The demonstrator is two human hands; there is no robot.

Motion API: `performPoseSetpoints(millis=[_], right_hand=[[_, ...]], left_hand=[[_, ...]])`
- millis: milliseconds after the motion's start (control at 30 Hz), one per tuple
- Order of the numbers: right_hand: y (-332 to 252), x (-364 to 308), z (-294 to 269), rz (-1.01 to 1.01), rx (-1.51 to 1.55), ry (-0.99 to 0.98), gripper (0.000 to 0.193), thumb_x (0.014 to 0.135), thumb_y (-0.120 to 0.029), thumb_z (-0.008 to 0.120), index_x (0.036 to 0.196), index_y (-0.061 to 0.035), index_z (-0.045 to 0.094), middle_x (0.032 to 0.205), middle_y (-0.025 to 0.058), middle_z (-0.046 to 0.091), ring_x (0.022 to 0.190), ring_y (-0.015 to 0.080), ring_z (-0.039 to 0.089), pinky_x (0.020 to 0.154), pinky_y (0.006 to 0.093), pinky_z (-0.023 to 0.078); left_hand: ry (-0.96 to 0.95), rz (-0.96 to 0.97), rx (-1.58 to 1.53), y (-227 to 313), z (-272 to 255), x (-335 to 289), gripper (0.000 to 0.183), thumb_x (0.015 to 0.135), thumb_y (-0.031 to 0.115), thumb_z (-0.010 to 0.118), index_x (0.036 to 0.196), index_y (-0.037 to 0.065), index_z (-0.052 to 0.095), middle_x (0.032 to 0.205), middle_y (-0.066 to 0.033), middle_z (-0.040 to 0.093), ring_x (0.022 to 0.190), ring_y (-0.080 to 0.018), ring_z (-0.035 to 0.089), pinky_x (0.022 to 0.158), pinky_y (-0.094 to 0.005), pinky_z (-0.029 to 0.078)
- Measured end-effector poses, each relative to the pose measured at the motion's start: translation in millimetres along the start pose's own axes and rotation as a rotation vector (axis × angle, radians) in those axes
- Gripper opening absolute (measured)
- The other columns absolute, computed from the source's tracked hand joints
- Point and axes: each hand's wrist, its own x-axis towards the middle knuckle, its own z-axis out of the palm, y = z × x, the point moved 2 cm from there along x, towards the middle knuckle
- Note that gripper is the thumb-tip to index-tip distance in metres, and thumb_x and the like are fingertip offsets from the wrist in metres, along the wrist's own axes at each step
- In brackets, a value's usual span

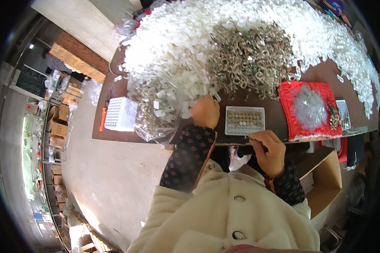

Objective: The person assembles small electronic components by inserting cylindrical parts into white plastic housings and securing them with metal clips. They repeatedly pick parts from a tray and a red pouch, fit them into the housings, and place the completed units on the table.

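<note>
My left hand (pixel 205 112) is closed, its fingertips down among small white plastic pieces (pixel 214 93) at the near edge of a big pile. Whatever it grips is hidden by the fingers. Just right of it lies a white tray (pixel 244 133) with rows of small round brownish pieces (pixel 243 116) and a few paler ones in the lower row. My right hand (pixel 270 152) is at the table edge by the tray's lower right corner. Its thumb and forefinger pinch something small and dark, too small to name.
White pieces (pixel 169 38) cover the far table, with a heap of metal parts (pixel 253 59) in the middle. A clear bag (pixel 156 109) and white trays (pixel 119 114) lie left; a red cloth (pixel 290 114) with crumpled clear plastic lies right. A cardboard box (pixel 330 181) stands below.
</note>
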Motion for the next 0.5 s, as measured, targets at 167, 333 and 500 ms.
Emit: performPoseSetpoints(millis=[167,333,500], right_hand=[[0,-4,5,-0.011,0.047,-0.045,0.018,0.08,0.008,0.069,0.096,-0.0012,0.07,0.088,0.0136,0.068,0.08,0.0274,0.068,0.071,0.031,0.054],[-1,-6,5,-0.058,0.06,-0.063,0.021,0.081,0.005,0.07,0.099,-0.0036,0.07,0.091,0.0128,0.069,0.079,0.0291,0.068,0.068,0.0328,0.054],[-1,-7,2,-0.048,0.091,-0.073,0.018,0.082,0.004,0.07,0.099,-0.0034,0.07,0.091,0.0123,0.069,0.076,0.0258,0.069,0.065,0.0306,0.054]], left_hand=[[-0.002,-0.029,-0.051,-5,8,-2,0.027,0.084,0.03,0.067,0.088,0.004,0.063,0.083,-0.0151,0.066,0.074,-0.0389,0.066,0.065,-0.0505,0.052],[0.002,-0.06,-0.052,-8,10,0,0.027,0.081,0.031,0.068,0.082,0.005,0.064,0.08,-0.0158,0.066,0.074,-0.0387,0.064,0.066,-0.0489,0.05],[0.026,-0.021,-0.107,-12,4,-3,0.027,0.079,0.031,0.068,0.079,0.004,0.064,0.075,-0.0165,0.065,0.075,-0.0379,0.063,0.068,-0.0479,0.049]])
